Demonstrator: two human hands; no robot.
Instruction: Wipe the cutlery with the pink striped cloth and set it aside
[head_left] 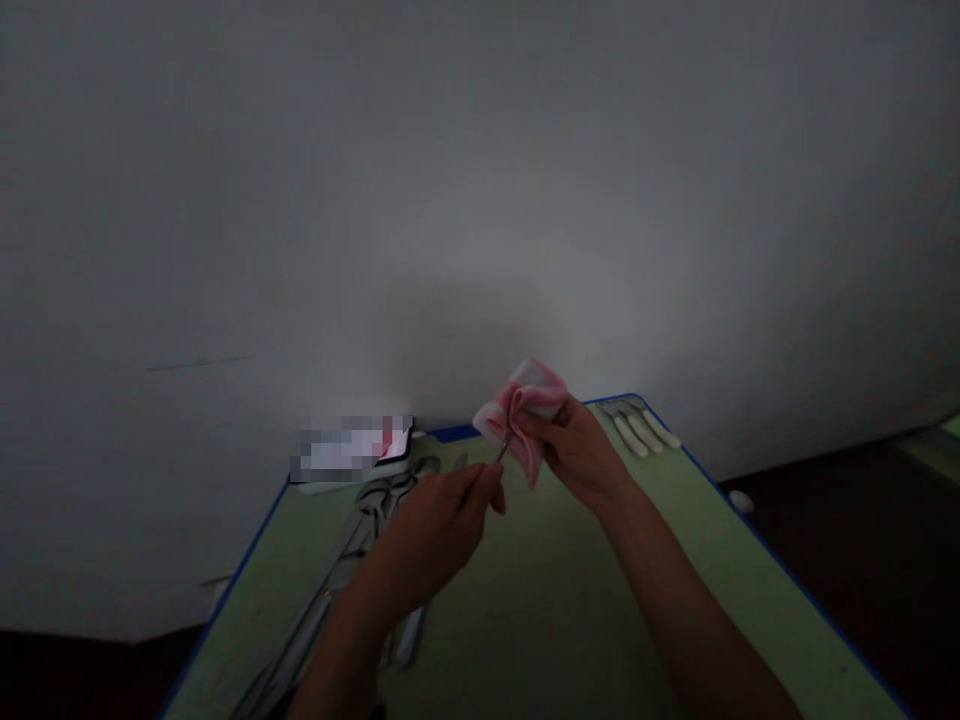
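My left hand (457,505) is closed around the handle of a thin metal piece of cutlery (505,446), held above the middle of the table. Its far end disappears into a pink and white cloth (532,395), so I cannot tell its kind. My right hand (581,450) pinches that cloth around the hidden end, thumb on the near side. Below and left of my left hand lies a pile of metal spoons and other cutlery (371,500), partly covered by my forearm. White-handled forks (634,430) lie side by side beyond my right hand.
The green table (555,600) has a blue edge and stands against a pale wall (480,200). A phone (352,450) with a lit, blurred screen lies at the back left corner. A small white object (741,501) is past the right edge.
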